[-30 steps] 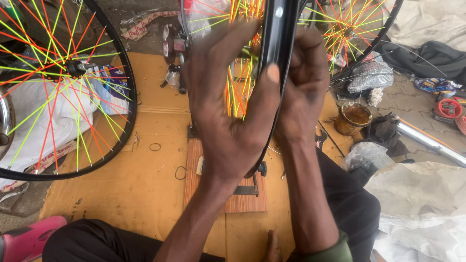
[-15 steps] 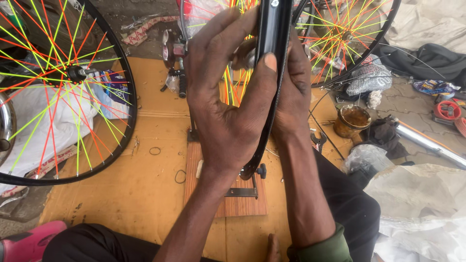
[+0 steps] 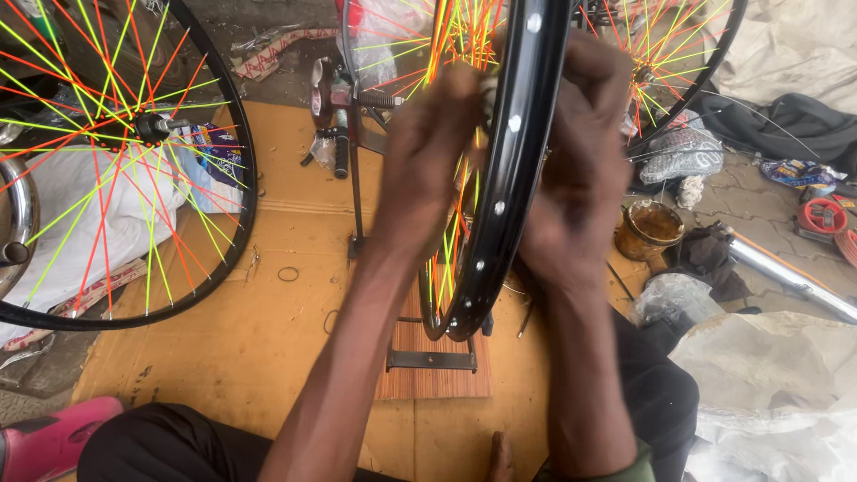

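Flattened brown cardboard [image 3: 223, 357] covered the ground of an outdoor repair spot and carried everything in reach. At the far left a finished bicycle wheel [image 3: 116, 170] with a black rim and orange, red and yellow-green spokes leaned over white sacking, and a pink object [image 3: 54, 437] lay at the bottom corner. Further right, a small rubber ring [image 3: 287, 274] sat loose on the cardboard. The left hand [image 3: 424, 170], blurred in the head view, was raised against the spoke side of the black wheel rim [image 3: 509, 178]; its fingers seemed curled in among the coloured spokes, but whether they pinched one I could not tell. That rim stood upright, edge-on to the camera, mounted in a dark metal truing stand [image 3: 433, 357] whose base rested on a ribbed wooden board [image 3: 437, 379]. The right hand [image 3: 576, 178] lay against the rim's other flank, fingers bent toward it, its grip likewise too smeared to read. Such a rim likely handles as light and stiff, smooth on its painted faces, while thin spokes would flex; its outer edges look like the safest place to hold it. Right of the hands stood a tin of brownish grease [image 3: 650, 228], then dark rags, a second spoked wheel [image 3: 669, 62] behind, and a red reel-like tool [image 3: 821, 217] at the far edge.
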